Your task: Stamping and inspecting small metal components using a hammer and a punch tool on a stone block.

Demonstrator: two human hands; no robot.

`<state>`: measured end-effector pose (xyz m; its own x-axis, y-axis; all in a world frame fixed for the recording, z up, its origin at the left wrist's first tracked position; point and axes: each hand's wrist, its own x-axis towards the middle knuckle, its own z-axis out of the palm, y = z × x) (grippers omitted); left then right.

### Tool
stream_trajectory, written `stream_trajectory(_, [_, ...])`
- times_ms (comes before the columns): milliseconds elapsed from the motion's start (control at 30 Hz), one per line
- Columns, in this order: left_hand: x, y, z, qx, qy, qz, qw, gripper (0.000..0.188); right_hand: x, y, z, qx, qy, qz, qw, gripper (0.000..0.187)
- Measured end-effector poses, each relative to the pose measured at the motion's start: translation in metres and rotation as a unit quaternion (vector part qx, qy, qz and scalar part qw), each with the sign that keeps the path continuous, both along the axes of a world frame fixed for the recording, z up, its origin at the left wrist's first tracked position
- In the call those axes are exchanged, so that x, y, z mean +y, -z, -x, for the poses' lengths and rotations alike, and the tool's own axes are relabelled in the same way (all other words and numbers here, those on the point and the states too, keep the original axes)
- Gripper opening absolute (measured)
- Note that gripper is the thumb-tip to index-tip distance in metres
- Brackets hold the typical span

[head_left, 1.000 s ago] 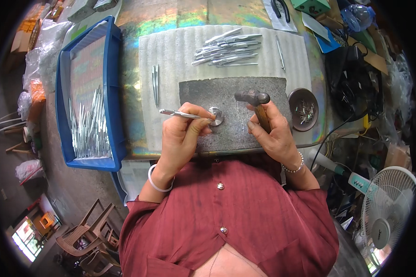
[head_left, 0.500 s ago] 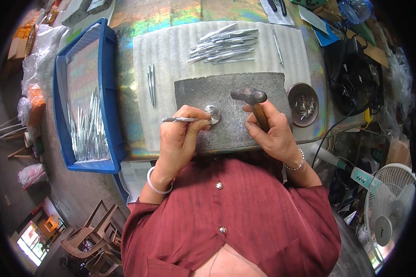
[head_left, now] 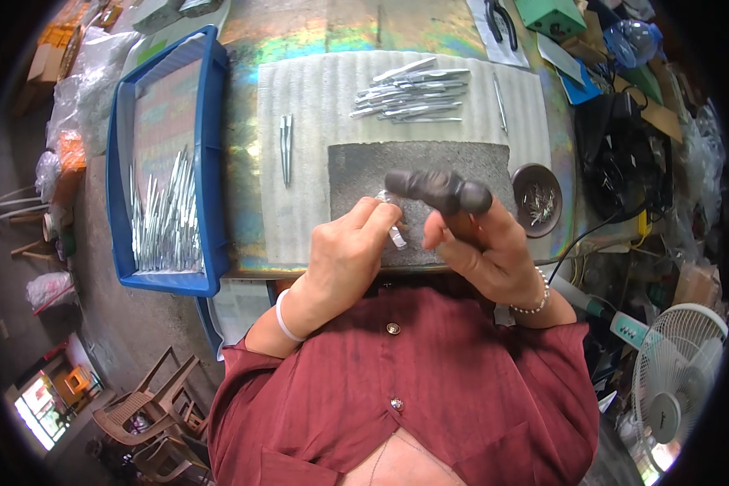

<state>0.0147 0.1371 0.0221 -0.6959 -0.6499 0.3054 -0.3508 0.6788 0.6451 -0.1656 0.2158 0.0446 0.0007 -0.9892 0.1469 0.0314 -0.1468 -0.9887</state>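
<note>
Hammer (head_left: 437,189) gripped in right hand (head_left: 486,251); left hand (head_left: 344,255) pinches small metal piece (head_left: 395,235) beside it.

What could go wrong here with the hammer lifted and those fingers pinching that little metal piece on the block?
The right hand holds the hammer raised just above the left hand, whose fingertips pinch a small metal piece over the grey block. A strike slightly off could hit those fingers. The piece looks tiny, so it might also slip or fly off, perhaps toward the small bowl.
</note>
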Motion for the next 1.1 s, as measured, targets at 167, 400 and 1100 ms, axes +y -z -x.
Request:
stream_trajectory(167, [0.002, 0.029, -0.005, 0.063, 0.038, 0.043, 0.996, 0.027, -0.025, -0.040, -0.009, 0.246, -0.084, 0.084, 0.962, 0.022])
stream_trajectory(400, [0.001, 0.009, -0.010, 0.036, -0.003, 0.007, 0.999, 0.026, -0.003, -0.069, -0.003, 0.221, -0.036, 0.009, 0.975, 0.038])
stream_trajectory(1100, [-0.001, 0.012, -0.009, 0.061, 0.001, -0.004, 0.998, 0.018, 0.016, -0.086, 0.002, 0.409, -0.076, 0.115, 0.902, 0.055])
